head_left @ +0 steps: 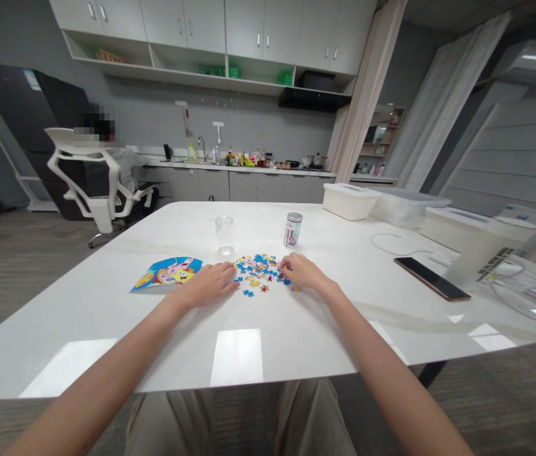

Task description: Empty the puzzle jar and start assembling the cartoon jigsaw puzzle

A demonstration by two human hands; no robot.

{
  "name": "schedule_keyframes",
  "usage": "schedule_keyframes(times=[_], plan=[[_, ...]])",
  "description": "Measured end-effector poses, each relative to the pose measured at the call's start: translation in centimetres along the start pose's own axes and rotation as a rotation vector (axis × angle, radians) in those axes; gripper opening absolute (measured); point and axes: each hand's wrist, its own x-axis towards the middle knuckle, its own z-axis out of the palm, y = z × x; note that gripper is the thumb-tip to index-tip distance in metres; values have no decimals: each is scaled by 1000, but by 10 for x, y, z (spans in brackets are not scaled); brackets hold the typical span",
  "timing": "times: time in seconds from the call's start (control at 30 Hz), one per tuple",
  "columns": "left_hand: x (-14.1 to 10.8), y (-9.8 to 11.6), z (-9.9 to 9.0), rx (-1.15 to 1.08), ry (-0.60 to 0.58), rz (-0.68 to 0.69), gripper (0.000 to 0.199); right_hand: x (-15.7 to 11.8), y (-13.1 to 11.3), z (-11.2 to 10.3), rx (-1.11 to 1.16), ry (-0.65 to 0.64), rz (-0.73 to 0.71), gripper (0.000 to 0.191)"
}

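A loose heap of small jigsaw puzzle pieces, blue, yellow, red and pink, lies on the white table. My left hand rests palm down at the heap's left side, fingers stretched out and holding nothing. At the right side, my right hand has its fingers bent and closed on a blue puzzle piece, mostly hidden by the fingertips. Left of my left hand is a colourful cartoon picture sheet, partly covered by that hand. Behind the heap stand a clear jar and a printed can with a grey lid.
A dark phone lies at the right, near a pale container with black lettering and white cables. Lidded plastic boxes line the table's far right. Beyond the table, a person sits in a white-framed chair by a kitchen counter.
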Motion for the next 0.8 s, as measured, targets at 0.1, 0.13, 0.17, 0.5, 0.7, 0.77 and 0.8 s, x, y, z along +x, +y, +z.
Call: schedule_keyframes(times=[0.1, 0.13, 0.17, 0.5, 0.7, 0.77, 0.8], plan=[[0, 5, -4, -16, -23, -19, 40, 0, -1, 3, 4, 11, -27, 18], [-1, 6, -6, -18, -26, -28, 41, 0, -1, 3, 10, 13, -27, 17], [-1, 7, -7, -17, -29, -40, 42, 0, -1, 4, 16, 13, -21, 17], [0, -4, 4, -22, 14, -33, 48, 2, 7, 7, -5, 43, 104, 29], [1, 0, 0, -66, 20, 71, 44, 2, 11, 8, -11, -77, 212, 32], [2, 1, -1, -71, 9, 96, 44, 2, 12, 7, -33, -93, 267, 31], [2, 2, 0, -74, 9, 104, 43, 1, 13, 6, -44, -87, 288, 31]])
